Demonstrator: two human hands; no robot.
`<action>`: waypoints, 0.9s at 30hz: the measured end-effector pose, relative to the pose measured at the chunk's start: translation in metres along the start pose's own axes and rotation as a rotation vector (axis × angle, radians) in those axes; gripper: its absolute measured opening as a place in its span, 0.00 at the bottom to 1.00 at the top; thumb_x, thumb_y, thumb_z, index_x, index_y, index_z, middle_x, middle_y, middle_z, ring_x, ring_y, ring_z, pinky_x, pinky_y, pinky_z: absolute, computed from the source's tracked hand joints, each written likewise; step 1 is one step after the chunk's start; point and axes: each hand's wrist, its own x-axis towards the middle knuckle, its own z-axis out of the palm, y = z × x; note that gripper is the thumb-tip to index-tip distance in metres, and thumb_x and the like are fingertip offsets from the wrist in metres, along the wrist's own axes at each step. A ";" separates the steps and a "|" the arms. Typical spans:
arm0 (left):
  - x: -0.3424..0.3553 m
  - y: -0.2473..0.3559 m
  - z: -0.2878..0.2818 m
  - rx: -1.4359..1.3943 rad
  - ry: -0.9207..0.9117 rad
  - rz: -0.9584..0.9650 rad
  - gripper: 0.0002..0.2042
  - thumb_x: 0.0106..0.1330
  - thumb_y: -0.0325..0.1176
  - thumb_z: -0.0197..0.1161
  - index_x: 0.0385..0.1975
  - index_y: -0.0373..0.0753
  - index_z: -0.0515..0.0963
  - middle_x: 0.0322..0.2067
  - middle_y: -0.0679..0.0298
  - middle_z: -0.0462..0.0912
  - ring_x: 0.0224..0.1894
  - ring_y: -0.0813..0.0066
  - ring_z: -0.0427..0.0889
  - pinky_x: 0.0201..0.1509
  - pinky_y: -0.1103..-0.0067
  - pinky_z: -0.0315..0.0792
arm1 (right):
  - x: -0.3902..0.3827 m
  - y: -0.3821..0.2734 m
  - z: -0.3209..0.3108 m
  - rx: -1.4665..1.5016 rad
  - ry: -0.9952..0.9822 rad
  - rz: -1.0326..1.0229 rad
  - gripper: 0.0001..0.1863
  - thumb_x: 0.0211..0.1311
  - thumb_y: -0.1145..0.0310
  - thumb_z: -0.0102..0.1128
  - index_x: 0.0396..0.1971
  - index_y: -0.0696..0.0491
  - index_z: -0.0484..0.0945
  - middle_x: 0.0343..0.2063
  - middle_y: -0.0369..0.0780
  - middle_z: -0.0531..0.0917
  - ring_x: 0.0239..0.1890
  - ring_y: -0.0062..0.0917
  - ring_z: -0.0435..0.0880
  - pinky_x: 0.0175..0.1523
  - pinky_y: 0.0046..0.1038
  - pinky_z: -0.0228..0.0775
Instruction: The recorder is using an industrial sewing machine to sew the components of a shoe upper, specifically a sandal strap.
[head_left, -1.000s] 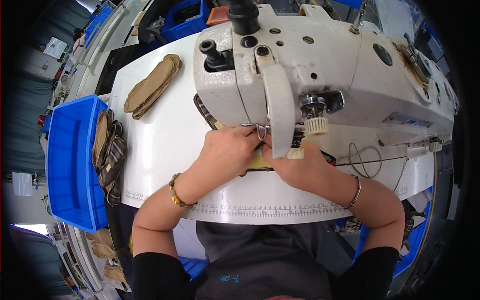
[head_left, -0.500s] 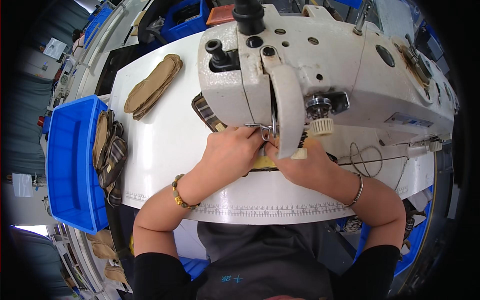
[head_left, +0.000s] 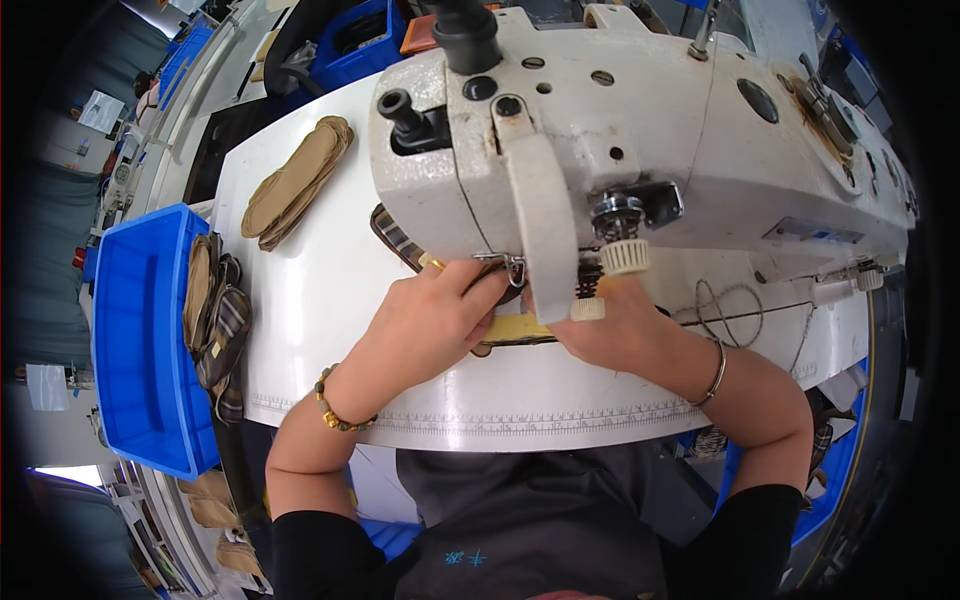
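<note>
A plaid shoe upper (head_left: 398,238) with a yellow lining (head_left: 517,328) lies on the machine bed, under the head of a white sewing machine (head_left: 600,150). My left hand (head_left: 425,315) has its fingers bent and pressed together on the upper's dark edge, just left of the presser foot and its metal guide (head_left: 512,268). On the other side, my right hand (head_left: 620,325) is at the right end of the yellow lining. Its fingertips are hidden behind the machine's white lever cover and tension knobs. The needle point is hidden too.
Brown sole-shaped pieces (head_left: 300,180) are stacked at the table's far left. A blue bin (head_left: 150,340) stands beyond the left edge, with plaid uppers (head_left: 225,330) hanging beside it. Loose cord (head_left: 735,310) lies at the right. A ruler strip (head_left: 520,424) runs along the front edge.
My left hand has moved left and slightly down, away from my right hand, uncovering more of the yellow lining. My right hand stays beside it. The whole view has shifted slightly.
</note>
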 end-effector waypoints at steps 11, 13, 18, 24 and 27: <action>0.005 -0.013 0.019 0.119 0.155 0.174 0.12 0.53 0.28 0.64 0.38 0.37 0.82 0.39 0.66 0.82 0.39 0.70 0.81 0.38 0.78 0.78 | 0.002 0.006 0.011 0.005 0.030 0.169 0.09 0.53 0.66 0.67 0.19 0.54 0.83 0.15 0.43 0.81 0.19 0.38 0.82 0.25 0.36 0.74; 0.008 -0.014 0.019 0.022 0.139 0.158 0.11 0.53 0.28 0.63 0.37 0.38 0.83 0.39 0.67 0.82 0.40 0.68 0.81 0.42 0.74 0.78 | 0.004 0.008 0.012 0.039 0.111 0.112 0.08 0.53 0.66 0.68 0.20 0.54 0.84 0.16 0.42 0.81 0.20 0.39 0.82 0.27 0.37 0.74; 0.006 -0.015 0.014 0.102 0.193 0.178 0.11 0.51 0.29 0.66 0.35 0.40 0.83 0.34 0.68 0.81 0.39 0.69 0.81 0.42 0.74 0.76 | 0.000 0.013 0.014 0.036 0.053 0.155 0.06 0.52 0.67 0.68 0.22 0.53 0.85 0.18 0.42 0.82 0.20 0.40 0.82 0.27 0.38 0.74; 0.004 -0.023 0.025 0.022 0.238 0.135 0.14 0.45 0.29 0.70 0.35 0.40 0.81 0.31 0.67 0.80 0.38 0.68 0.81 0.40 0.74 0.75 | 0.006 0.012 0.008 -0.009 0.099 0.127 0.07 0.52 0.67 0.68 0.21 0.54 0.84 0.17 0.43 0.82 0.20 0.39 0.82 0.27 0.38 0.73; 0.007 -0.023 0.027 -0.004 0.226 0.115 0.15 0.44 0.28 0.70 0.35 0.40 0.81 0.32 0.66 0.81 0.38 0.67 0.81 0.41 0.74 0.76 | 0.004 0.011 0.012 -0.004 0.085 0.158 0.07 0.51 0.66 0.68 0.21 0.54 0.84 0.17 0.43 0.82 0.20 0.39 0.82 0.27 0.38 0.74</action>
